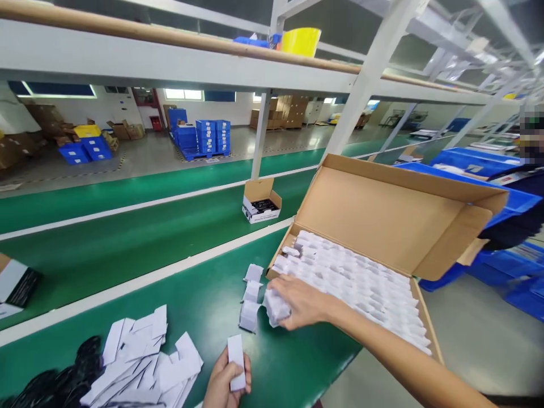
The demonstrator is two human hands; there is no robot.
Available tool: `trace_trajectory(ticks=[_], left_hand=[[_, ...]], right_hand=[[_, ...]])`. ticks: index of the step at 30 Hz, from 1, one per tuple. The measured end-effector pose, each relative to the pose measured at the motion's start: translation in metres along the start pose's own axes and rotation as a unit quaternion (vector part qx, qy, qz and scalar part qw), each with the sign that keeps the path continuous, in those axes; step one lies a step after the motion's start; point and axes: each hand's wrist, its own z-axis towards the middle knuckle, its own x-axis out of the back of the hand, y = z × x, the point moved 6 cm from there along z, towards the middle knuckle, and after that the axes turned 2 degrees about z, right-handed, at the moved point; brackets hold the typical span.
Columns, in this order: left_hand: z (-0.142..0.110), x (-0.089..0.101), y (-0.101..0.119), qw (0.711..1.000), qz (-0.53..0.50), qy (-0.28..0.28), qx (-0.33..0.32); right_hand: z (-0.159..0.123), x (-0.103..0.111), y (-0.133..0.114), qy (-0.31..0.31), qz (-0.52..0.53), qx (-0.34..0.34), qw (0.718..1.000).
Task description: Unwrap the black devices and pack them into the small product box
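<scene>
My left hand (227, 377) is closed around a small white box (237, 362), held upright over the green table near its front edge. My right hand (297, 303) grips a white-wrapped packet (276, 307) beside the front left corner of a large cardboard box (382, 212). That box stands with its lid up, and rows of similar white-wrapped packets (352, 275) fill it. Several more packets (250, 314) lie in a line on the table, just left of my right hand. What is inside the wrapping is hidden.
Flat white cartons (144, 362) are heaped at the front left, beside black coiled cables (63, 377). A small open box (262, 204) with black items sits on the green conveyor belt (170, 207). Another box (15, 286) is at the left edge. A person (527, 192) stands by blue bins (471, 161).
</scene>
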Motion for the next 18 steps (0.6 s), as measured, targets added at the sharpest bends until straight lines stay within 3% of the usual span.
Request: trace_trajectory(ticks=[2,6,8,12,15,18], left_hand=[[-0.010,-0.003,0.008,1.000,-0.005,0.016,-0.014],[-0.037,-0.003,0.026,0.998,-0.008,0.054,-0.021],[-0.051,0.005,0.036,0.996,-0.009,0.085,-0.032],[-0.087,0.035,0.064,0.979,-0.028,0.182,-0.091],[-0.122,0.065,0.106,0.954,-0.007,0.256,-0.155],[-0.161,0.100,0.173,0.912,0.079,0.321,-0.243]], right_hand=[[0.005,-0.015,-0.017,-0.026,-0.035,0.014,0.999],[0.020,-0.013,-0.035,0.039,-0.044,0.039,0.998],[0.027,-0.022,-0.044,0.043,-0.050,0.051,0.997],[0.032,-0.066,-0.062,0.063,-0.114,0.052,0.990],[0.028,-0.085,-0.070,0.164,-0.108,0.120,0.973],[0.027,-0.090,-0.065,0.246,-0.079,0.204,0.944]])
